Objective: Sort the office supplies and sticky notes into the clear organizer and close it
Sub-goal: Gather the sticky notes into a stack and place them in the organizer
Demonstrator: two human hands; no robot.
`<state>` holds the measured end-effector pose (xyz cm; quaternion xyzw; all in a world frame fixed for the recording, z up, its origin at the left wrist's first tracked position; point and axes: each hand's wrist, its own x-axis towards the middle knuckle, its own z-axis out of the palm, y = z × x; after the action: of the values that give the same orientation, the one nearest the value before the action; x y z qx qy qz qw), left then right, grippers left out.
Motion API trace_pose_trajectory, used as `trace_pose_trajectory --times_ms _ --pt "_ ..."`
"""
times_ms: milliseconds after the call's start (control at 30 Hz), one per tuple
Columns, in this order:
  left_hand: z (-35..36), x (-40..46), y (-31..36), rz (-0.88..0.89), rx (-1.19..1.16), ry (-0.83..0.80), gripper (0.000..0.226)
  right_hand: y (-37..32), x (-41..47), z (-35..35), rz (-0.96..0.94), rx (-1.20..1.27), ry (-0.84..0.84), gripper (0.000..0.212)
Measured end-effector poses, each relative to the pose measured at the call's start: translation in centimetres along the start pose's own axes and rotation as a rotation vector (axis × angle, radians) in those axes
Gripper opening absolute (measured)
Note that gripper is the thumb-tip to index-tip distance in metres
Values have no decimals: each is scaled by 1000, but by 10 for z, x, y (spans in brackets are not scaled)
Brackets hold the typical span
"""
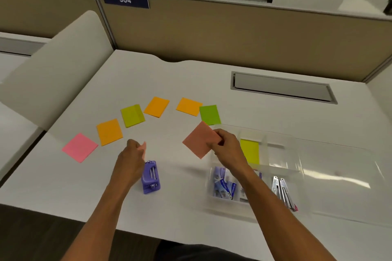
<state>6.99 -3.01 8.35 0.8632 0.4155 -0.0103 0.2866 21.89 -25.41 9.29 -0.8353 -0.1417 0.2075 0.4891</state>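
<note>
While the right hand [222,144] pinches a salmon sticky note [199,140] just left of the clear organizer [297,154], the left hand [132,154], farther off, looks closed on something pale I cannot make out.

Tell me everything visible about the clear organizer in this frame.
The clear organizer is a see-through plastic box on the white desk, lid open and lying flat to its right. Dividers split it into compartments: a yellow-green sticky pad at the back, blue packets front left, metal clips front right. The right hand holds a salmon sticky pad over its left edge.
</note>
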Motion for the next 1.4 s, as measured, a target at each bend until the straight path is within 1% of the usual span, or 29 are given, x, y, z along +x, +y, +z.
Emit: trace_pose_trajectory --times_ms 133,267,333,400,533,800,900,1033,1067,1133,1200,1267,1400 --pt "6 -4 43 91 -34 -11 20 20 0 -40 20 38 116 26" --pt "14 -4 85 245 -130 6 18 41 0 -75 60 -19 255 30" --pt "20 -2 104 341 -158 -10 18 49 1 -90 115 -55 309 31" --pt "29 -1 120 398 -183 -40 16 59 4 -100 180 -87 336 36" --pt "50 -2 144 440 -189 -99 14 73 10 -107 212 -230 301 47" --pt "76 1 182 504 -143 -191 16 83 12 -103 203 -362 269 62" --pt "85 0 189 518 -138 -212 16 86 12 -101 197 -423 286 59" --pt "95 2 196 516 -118 -244 16 92 13 -99 122 -569 266 43" --pt "96 3 198 518 -109 -252 15 93 14 -100 113 -601 250 43" --pt "99 4 203 524 -96 -261 15 92 15 -100 93 -647 218 52" --pt "103 5 210 525 -90 -274 14 92 16 -101 69 -664 212 57" --pt "108 3 217 528 -92 -284 14 94 15 -103 60 -638 227 58" --pt "121 4 234 521 -85 -291 13 95 15 -112 125 -497 313 61"
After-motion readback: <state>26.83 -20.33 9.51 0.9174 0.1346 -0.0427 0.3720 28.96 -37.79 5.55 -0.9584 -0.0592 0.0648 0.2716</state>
